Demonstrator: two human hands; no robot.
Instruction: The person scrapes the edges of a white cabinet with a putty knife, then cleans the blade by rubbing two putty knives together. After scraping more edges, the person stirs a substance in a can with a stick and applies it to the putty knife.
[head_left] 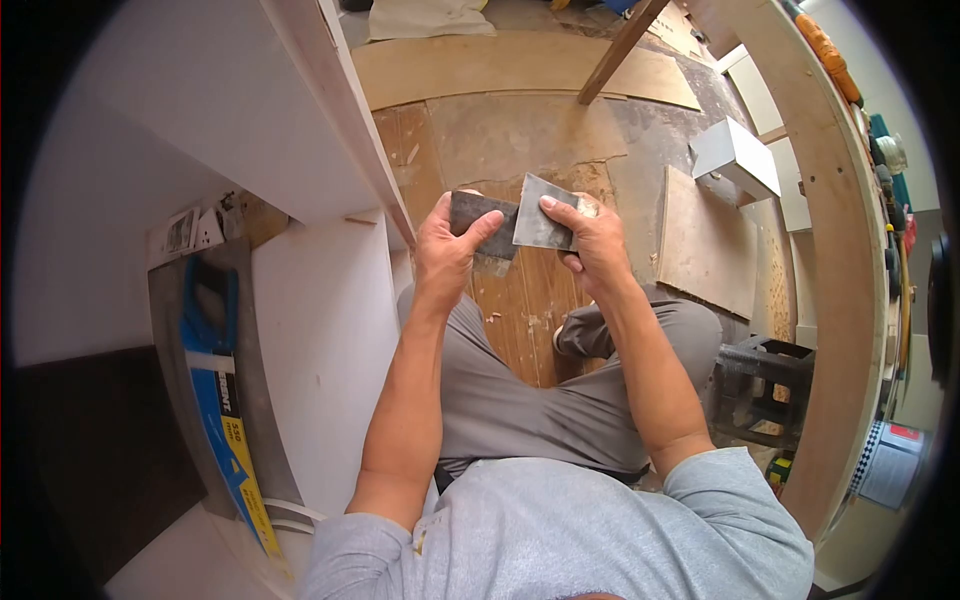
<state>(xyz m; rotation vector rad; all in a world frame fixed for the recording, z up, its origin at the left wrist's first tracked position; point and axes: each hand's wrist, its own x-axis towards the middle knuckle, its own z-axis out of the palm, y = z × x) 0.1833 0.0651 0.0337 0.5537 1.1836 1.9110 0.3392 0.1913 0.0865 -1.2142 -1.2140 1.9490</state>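
My left hand (443, 245) is closed on a dark grey rectangular scraper blade (480, 219), thumb pressed flat on its face. Some pale residue shows along the blade's lower edge. In my right hand (602, 245) is a lighter grey, square-cornered scraper blade (541, 222), pinched with the thumb on top and the fingers hidden behind. The two blades meet edge to edge in this view, held in front of me above my knees. A beige patch shows beside the right thumb.
A blue-handled handsaw (212, 310) lies on the white unit at left. A wooden post (815, 200) rises at right, with tools beyond it. Plywood sheets (707, 245), a white box (735, 160) and a black step stool (762, 390) are on the floor.
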